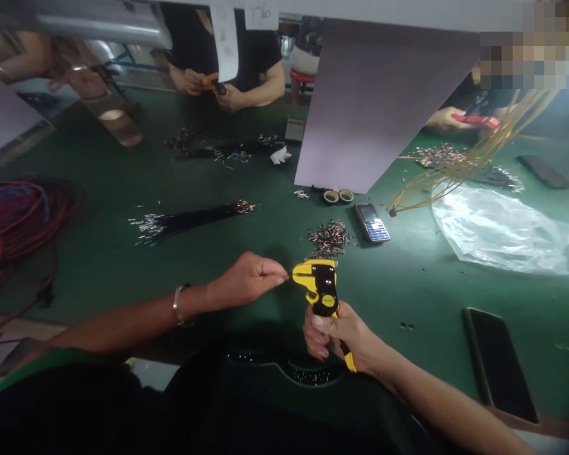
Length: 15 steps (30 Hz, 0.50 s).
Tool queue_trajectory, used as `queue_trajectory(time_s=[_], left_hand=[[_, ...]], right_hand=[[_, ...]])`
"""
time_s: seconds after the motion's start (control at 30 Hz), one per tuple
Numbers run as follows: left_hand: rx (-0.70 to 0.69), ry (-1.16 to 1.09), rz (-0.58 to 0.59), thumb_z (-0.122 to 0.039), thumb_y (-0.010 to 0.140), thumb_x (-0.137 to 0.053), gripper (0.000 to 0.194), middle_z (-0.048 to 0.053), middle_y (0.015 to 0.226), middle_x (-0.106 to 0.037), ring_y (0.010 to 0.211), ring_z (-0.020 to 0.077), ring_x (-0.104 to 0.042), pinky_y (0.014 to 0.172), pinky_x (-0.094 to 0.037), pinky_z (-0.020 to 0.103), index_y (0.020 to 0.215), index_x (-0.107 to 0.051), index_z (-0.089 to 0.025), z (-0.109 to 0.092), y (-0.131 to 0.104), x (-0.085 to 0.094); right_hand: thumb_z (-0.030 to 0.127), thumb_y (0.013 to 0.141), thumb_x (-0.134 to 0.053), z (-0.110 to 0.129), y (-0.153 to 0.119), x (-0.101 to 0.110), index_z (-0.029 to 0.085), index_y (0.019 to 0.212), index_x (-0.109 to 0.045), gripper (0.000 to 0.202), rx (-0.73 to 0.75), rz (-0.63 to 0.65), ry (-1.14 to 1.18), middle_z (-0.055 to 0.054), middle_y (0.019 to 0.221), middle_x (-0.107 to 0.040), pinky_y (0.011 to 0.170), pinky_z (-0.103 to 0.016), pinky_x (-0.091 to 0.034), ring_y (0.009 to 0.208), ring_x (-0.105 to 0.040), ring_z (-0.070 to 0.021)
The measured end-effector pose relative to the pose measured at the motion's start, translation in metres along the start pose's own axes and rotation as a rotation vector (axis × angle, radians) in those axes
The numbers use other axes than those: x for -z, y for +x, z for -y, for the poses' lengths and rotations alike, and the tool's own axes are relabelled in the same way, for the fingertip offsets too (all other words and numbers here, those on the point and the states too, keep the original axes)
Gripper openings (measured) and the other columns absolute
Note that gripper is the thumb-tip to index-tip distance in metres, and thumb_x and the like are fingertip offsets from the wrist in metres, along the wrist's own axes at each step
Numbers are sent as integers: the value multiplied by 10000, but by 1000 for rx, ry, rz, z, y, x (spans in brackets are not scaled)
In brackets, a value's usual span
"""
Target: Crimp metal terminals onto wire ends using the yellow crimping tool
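My right hand is wrapped round the handles of a yellow and black wire stripper, its jaws turned to the left. Just left of those jaws, my left hand is pinched, fingertips pointing right; what it holds, if anything, is too small to make out. A pile of short wire scraps lies on the green table right behind the tool. Farther left is a bundle of black wires with bare silvery ends at the left and coppery ends at the right.
A keypad phone, tape rolls, a clear plastic bag and a dark smartphone lie to the right. Red cables are coiled at the left. An upright panel stands behind; people work across the table.
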<state>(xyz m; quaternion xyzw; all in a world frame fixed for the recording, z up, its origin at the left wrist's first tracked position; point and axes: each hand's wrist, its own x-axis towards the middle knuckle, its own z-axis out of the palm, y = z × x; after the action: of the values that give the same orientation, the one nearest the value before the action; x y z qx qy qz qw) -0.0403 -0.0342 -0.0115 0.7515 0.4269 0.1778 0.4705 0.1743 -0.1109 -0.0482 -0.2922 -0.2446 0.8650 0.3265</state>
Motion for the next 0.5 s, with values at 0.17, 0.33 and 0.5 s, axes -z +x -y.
queue_trajectory(time_s=[0.17, 0.33, 0.5], left_hand=[[-14, 23, 14, -278, 805, -544, 225, -28, 538, -540, 518, 74, -431, 517, -357, 191, 727, -707, -143, 3, -2, 7], [11, -24, 26, -289, 800, -553, 229, -23, 539, -555, 510, 74, -443, 506, -363, 188, 704, -704, -145, 4, -8, 5], [23, -39, 9, -268, 807, -558, 214, -10, 570, -603, 525, 76, -483, 525, -388, 185, 720, -708, -143, 1, -16, 3]], right_hand=[[381, 735, -763, 2, -2, -1, 145, 625, -504, 367, -3, 13, -76, 37, 534, -483, 432, -236, -327, 429, -465, -86], [431, 750, -736, 1, -5, 1, 146, 611, -503, 394, 1, 6, -155, 31, 535, -482, 421, -234, -283, 428, -465, -88], [468, 772, -701, 2, -7, 1, 139, 637, -513, 402, -24, 3, -278, 13, 548, -502, 395, -223, -177, 434, -475, -87]])
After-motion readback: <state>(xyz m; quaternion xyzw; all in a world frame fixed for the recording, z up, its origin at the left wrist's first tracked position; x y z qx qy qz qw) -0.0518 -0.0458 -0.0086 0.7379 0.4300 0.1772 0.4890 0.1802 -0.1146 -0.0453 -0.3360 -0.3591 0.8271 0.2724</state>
